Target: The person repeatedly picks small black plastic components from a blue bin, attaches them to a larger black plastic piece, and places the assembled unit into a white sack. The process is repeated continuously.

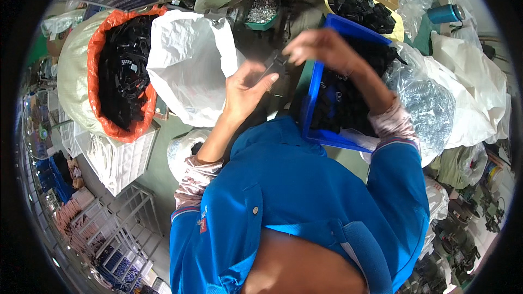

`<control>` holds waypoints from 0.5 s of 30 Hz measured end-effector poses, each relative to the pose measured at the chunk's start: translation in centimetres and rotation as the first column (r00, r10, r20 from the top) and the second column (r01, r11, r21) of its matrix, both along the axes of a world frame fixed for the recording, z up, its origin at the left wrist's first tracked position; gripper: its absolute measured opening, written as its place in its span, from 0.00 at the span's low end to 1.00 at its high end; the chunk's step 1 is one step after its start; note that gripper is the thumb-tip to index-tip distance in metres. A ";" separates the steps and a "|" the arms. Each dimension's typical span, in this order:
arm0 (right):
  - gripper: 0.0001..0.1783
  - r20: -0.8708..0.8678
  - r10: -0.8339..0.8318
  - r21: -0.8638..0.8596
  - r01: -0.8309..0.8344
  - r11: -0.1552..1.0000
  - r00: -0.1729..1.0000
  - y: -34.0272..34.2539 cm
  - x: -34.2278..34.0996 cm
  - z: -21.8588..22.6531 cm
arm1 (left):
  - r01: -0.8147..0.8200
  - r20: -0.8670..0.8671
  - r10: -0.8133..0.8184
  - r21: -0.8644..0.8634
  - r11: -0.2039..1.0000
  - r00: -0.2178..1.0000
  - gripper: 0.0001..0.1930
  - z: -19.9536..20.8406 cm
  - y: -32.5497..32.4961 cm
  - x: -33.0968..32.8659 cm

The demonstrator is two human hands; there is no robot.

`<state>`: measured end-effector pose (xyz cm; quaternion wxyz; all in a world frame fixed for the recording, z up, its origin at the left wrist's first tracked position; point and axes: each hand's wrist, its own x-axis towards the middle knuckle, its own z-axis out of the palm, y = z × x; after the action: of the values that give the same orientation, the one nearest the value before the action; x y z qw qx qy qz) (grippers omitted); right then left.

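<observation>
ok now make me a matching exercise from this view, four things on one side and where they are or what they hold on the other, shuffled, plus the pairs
Things
1. small dark part
2. blue bin
3. green basket
4. white plastic bag

Places or contents
A. holds small shiny pieces
B. beside the orange-lined sack, mouth open
C. in the fingers of the left hand
D. beneath the right forearm, holding black pieces

Pairs: 1-C, 2-D, 3-A, 4-B
</observation>
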<state>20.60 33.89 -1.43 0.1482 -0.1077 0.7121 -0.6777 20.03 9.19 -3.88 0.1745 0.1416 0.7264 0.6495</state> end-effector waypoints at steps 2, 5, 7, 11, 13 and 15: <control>0.11 -0.461 -0.129 0.541 0.394 0.743 0.878 4.8 -2.7 -0.5 | -0.026 -0.021 0.026 -0.021 0.999 0.999 0.10 -0.1 -0.3 0.3; 0.10 -0.461 0.152 0.861 0.399 0.316 0.874 15.1 -6.5 -4.9 | -0.003 -0.182 -0.012 -0.080 0.997 0.983 0.11 0.2 -0.1 0.2; 0.09 -0.258 0.227 0.940 0.189 0.285 0.939 18.2 -6.9 -7.3 | 0.017 -0.348 -0.084 -0.191 0.982 0.934 0.12 1.6 -0.3 0.0; 0.10 -0.414 0.115 0.874 0.359 0.327 0.903 18.3 -6.7 -6.5 | 0.019 -0.480 -0.104 -0.178 0.984 0.871 0.12 2.0 -2.0 -1.2; 0.10 -0.426 -0.298 0.814 0.506 0.287 0.854 15.1 -6.9 -3.1 | 0.012 -0.457 -0.082 -0.153 0.988 0.886 0.12 1.5 -3.2 -1.9; 0.11 -0.164 -0.537 0.348 0.557 0.754 0.828 11.6 -6.0 -0.1 | -0.012 -0.433 -0.018 -0.067 0.998 0.901 0.12 0.9 -3.7 -2.4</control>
<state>14.64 45.49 -1.57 -0.0574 0.1179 0.8337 -0.5364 17.59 5.53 -2.94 0.0145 0.2773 0.7686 0.5763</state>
